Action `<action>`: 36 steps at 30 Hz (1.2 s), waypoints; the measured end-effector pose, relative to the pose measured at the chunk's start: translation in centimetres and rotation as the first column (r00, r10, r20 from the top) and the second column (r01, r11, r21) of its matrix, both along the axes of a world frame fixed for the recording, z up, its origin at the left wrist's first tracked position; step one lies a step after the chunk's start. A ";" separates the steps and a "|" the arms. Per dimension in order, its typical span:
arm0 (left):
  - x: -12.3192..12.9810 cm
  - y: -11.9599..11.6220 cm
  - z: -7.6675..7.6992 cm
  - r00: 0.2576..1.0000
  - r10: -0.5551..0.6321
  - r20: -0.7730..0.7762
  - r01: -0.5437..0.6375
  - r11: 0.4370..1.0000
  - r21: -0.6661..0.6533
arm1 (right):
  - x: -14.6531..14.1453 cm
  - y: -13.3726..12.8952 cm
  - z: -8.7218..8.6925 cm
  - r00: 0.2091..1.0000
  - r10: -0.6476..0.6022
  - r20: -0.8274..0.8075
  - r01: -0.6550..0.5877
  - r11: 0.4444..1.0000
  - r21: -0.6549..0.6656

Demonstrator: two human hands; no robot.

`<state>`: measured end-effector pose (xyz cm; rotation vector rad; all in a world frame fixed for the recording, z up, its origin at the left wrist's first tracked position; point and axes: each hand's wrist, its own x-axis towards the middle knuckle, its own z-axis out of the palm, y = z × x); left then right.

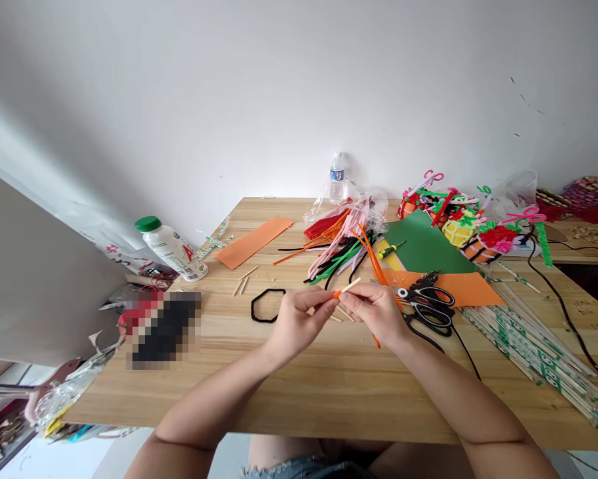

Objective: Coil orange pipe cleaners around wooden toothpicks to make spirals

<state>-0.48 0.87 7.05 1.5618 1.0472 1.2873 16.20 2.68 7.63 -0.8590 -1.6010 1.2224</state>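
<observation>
My left hand (pixel 303 320) and my right hand (pixel 376 313) meet over the middle of the table. Between their fingertips is a short pale wooden stick (pixel 351 285), tilted up to the right. An orange pipe cleaner (pixel 337 294) is around its lower end, pinched by my left fingers. My right thumb and fingers close on the stick, and an orange end (pixel 376 341) hangs below that hand. A black pipe-cleaner ring (pixel 253 310) lies left of my left hand. Short sticks (pixel 243 286) lie behind the ring; a few others are partly hidden under my hands.
Colourful pipe cleaners (pixel 328 249) lie behind my hands. Black scissors (pixel 431 309) rest on orange sheet at the right, near a green sheet (pixel 423 246) and wrapped sticks (pixel 538 352). A white bottle (pixel 173 249) stands left, a water bottle (pixel 337 176) behind. Decorated flower baskets (pixel 493 243) sit back right.
</observation>
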 end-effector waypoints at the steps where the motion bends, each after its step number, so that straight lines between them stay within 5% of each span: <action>1: 0.1 -0.1 0.0 0.999 0.042 -0.015 -0.041 0.998 0.042 | 0.0 -0.1 0.1 1.000 0.000 -0.008 0.000 1.000 -0.003; 3: 0.2 -0.2 0.1 0.998 -0.021 0.055 0.022 1.000 -0.010 | 0.0 -0.2 0.3 0.999 0.019 -0.033 -0.018 1.000 0.003; 5: 0.1 0.1 0.2 0.945 -0.219 0.245 0.265 0.948 -0.176 | 0.1 -0.3 0.5 0.994 0.081 -0.068 -0.082 0.997 -0.003; 8: -0.2 0.5 0.2 0.725 -0.412 0.552 0.650 0.673 -0.352 | 0.4 -0.4 0.6 0.963 0.230 -0.137 -0.237 0.971 -0.035; 10: -0.4 0.8 0.0 0.666 -0.408 0.625 0.715 0.589 -0.377 | 0.5 -0.3 0.5 0.953 0.258 -0.157 -0.265 0.964 -0.023; 11: -0.5 0.8 -0.1 0.685 -0.395 0.612 0.690 0.621 -0.371 | 0.5 -0.3 0.4 0.960 0.237 -0.148 -0.241 0.971 -0.007; 13: -0.5 0.7 -0.2 0.788 -0.365 0.495 0.554 0.772 -0.313 | 0.4 -0.1 0.2 0.981 0.160 -0.106 -0.159 0.987 0.024; 16: -0.3 0.3 -0.1 0.961 -0.236 0.144 0.250 0.964 -0.092 | 0.2 0.0 0.0 0.997 0.068 -0.031 -0.067 0.997 0.027; 19: -0.1 -0.2 0.2 0.999 0.016 -0.041 -0.010 0.989 0.148 | 0.0 -0.1 0.1 1.000 0.023 0.000 -0.023 1.000 0.017; 22: -0.4 -0.2 0.5 0.996 -0.079 0.032 0.079 0.997 0.027 | 0.2 -0.2 0.3 0.999 0.032 -0.005 -0.032 0.999 0.037; 24: -0.8 0.1 0.7 0.927 -0.313 0.208 0.356 0.908 -0.221 | 0.3 -0.3 0.5 0.994 0.103 -0.025 -0.102 0.994 0.048; 26: -1.1 0.5 0.8 0.774 -0.462 0.434 0.624 0.676 -0.393 | 0.4 -0.4 0.5 0.975 0.209 -0.069 -0.208 0.978 0.025; 28: -1.1 0.7 0.7 0.660 -0.464 0.591 0.743 0.521 -0.420 | 0.4 -0.3 0.3 0.960 0.257 -0.115 -0.259 0.966 -0.003; 29: -1.1 0.7 0.6 0.646 -0.439 0.624 0.750 0.517 -0.413 | 0.4 -0.3 0.2 0.961 0.247 -0.127 -0.251 0.968 -0.011; 33: -0.7 0.6 0.1 0.822 -0.373 0.430 0.530 0.778 -0.337 | 0.3 -0.1 -0.2 0.986 0.139 -0.090 -0.140 0.990 0.002; 36: -0.3 0.2 -0.2 0.985 -0.170 -0.010 0.170 0.985 0.016 | 0.0 -0.1 -0.2 0.995 0.075 -0.066 -0.075 0.997 0.013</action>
